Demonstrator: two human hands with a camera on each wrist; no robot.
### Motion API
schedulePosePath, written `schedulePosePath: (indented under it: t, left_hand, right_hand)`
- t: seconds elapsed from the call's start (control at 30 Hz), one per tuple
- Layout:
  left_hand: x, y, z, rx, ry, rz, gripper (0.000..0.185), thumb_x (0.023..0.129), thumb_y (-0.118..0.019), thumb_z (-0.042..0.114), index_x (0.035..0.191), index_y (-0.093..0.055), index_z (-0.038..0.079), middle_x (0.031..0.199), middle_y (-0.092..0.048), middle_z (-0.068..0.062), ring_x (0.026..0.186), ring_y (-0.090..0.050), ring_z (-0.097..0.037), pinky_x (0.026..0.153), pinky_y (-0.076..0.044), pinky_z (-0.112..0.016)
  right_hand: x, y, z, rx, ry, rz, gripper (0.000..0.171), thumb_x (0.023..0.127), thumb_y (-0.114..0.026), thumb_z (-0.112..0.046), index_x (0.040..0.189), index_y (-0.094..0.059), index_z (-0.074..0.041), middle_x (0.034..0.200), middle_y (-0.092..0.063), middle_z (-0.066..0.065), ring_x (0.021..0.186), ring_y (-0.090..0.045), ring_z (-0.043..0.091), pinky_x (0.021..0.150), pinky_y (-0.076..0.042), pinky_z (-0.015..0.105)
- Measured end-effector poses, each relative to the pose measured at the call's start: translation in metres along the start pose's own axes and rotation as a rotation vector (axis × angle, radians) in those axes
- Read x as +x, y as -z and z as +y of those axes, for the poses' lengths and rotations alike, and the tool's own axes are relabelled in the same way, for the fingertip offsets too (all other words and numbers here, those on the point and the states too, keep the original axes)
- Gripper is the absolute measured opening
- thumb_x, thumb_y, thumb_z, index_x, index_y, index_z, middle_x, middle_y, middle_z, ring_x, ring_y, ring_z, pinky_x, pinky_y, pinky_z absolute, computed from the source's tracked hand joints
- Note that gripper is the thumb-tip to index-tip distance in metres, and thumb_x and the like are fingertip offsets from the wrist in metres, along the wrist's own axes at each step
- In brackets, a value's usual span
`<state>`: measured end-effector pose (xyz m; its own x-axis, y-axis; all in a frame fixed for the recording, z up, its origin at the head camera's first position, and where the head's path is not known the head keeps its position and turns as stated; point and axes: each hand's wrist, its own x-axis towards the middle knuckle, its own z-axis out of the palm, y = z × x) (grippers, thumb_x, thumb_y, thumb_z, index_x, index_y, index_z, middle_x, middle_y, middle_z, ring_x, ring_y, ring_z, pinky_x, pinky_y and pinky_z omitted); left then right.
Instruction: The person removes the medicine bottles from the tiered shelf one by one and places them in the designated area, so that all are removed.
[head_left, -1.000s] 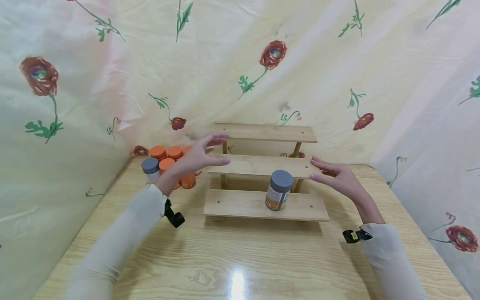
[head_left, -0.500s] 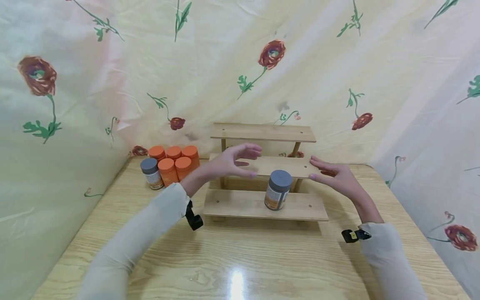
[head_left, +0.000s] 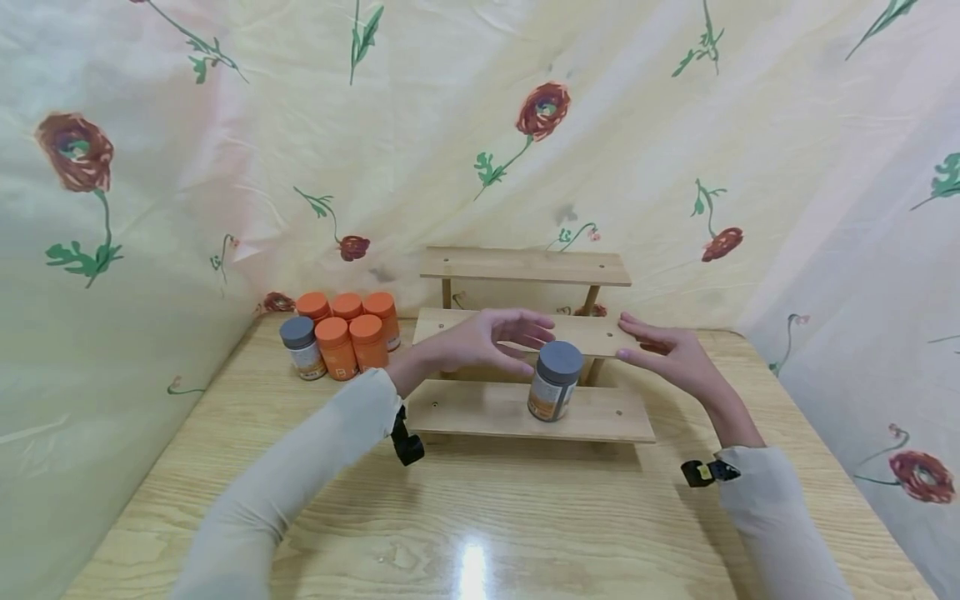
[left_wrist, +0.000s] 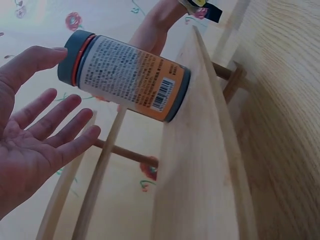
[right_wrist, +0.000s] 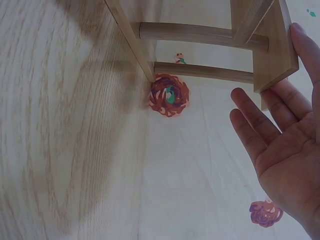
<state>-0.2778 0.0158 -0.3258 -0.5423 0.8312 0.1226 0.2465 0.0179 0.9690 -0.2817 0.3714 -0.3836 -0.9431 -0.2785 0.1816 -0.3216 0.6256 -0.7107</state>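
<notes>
A jar with a dark grey lid (head_left: 555, 383) stands upright on the lowest board of a three-tier wooden shelf (head_left: 465, 408). My left hand (head_left: 480, 342) is beside the jar's lid, fingers spread and loosely bent. In the left wrist view the thumb is close to the lid (left_wrist: 72, 57); contact cannot be made out. The other fingers of that left hand (left_wrist: 40, 135) are apart from the jar (left_wrist: 135, 77). My right hand (head_left: 671, 358) holds the right end of the middle board, thumb at the front corner, fingertips at the back. In the right wrist view, two fingers (right_wrist: 255, 120) extend free of the wood.
Several orange jars (head_left: 337, 350) stand grouped on the table left of the shelf, with another grey-lidded jar (head_left: 306, 350) at their left. A flower-patterned cloth (head_left: 420, 150) hangs behind the table (head_left: 480, 517) and along both sides.
My left hand has moved right, from the shelf's left end near the orange jars to the grey-lidded jar, lowering slightly. My right hand keeps its place at the shelf.
</notes>
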Motion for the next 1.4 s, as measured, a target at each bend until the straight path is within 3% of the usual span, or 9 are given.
schedulePosePath:
  t: [0.23,0.47,0.73,1.4]
  left_hand:
    - [0.009,-0.002,-0.020,-0.056,-0.003,-0.037,0.065,0.077,-0.073,-0.002,0.135,-0.047,0.010,0.131,-0.055,-0.008,0.121,-0.053,-0.025,0.104,-0.040,-0.049]
    - [0.011,-0.006,-0.030,-0.026,0.017,-0.059,0.069,0.074,-0.076,-0.001,0.135,-0.047,0.011,0.129,-0.055,-0.008,0.117,-0.056,-0.022,0.100,-0.045,-0.042]
    - [0.013,-0.010,-0.038,0.017,0.034,-0.042,0.070,0.073,-0.078,0.000,0.135,-0.047,0.010,0.128,-0.056,-0.006,0.115,-0.057,-0.019,0.096,-0.048,-0.035]
    - [0.017,-0.015,-0.046,0.072,0.033,0.011,0.062,0.072,-0.079,0.003,0.128,-0.053,0.011,0.122,-0.059,-0.002,0.112,-0.057,-0.014,0.096,-0.048,-0.028]
  right_hand:
    - [0.000,-0.001,0.000,-0.011,-0.006,0.006,0.052,0.084,-0.068,-0.039,0.133,-0.050,-0.035,0.145,-0.041,-0.012,0.131,-0.040,0.002,0.098,-0.044,0.023]
    - [0.000,0.000,0.001,-0.011,0.013,0.007,0.052,0.085,-0.068,-0.037,0.134,-0.050,-0.033,0.147,-0.040,-0.005,0.130,-0.039,-0.001,0.099,-0.044,0.027]
    - [-0.001,-0.001,0.001,-0.006,0.012,0.007,0.051,0.085,-0.068,-0.037,0.133,-0.050,-0.034,0.146,-0.040,-0.011,0.129,-0.039,-0.005,0.092,-0.041,0.007]
    - [-0.001,-0.001,0.002,-0.007,0.004,0.005,0.051,0.086,-0.067,-0.038,0.134,-0.049,-0.036,0.146,-0.040,-0.012,0.129,-0.038,-0.006,0.092,-0.041,0.007]
